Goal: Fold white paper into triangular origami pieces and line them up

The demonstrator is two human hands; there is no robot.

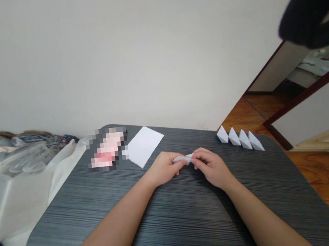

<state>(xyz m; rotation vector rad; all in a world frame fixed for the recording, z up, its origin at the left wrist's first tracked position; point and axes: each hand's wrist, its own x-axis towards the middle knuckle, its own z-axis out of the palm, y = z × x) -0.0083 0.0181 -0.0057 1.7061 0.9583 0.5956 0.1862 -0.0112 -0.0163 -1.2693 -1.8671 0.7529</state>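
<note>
My left hand (165, 168) and my right hand (212, 167) meet at the middle of the dark striped table (174, 216). Both pinch a small folded piece of white paper (182, 158) between their fingertips, just above the tabletop. A stack of flat white paper sheets (143, 145) lies just beyond my left hand. Several folded white paper shapes (239, 138) stand in a row at the far right of the table, past my right hand.
A blurred pink-and-dark object (107, 148) lies left of the white sheets. Clear plastic bags and white cloth (24, 165) pile up off the table's left edge. A wooden floor (319, 169) and a doorway lie to the right. A white wall stands behind the table.
</note>
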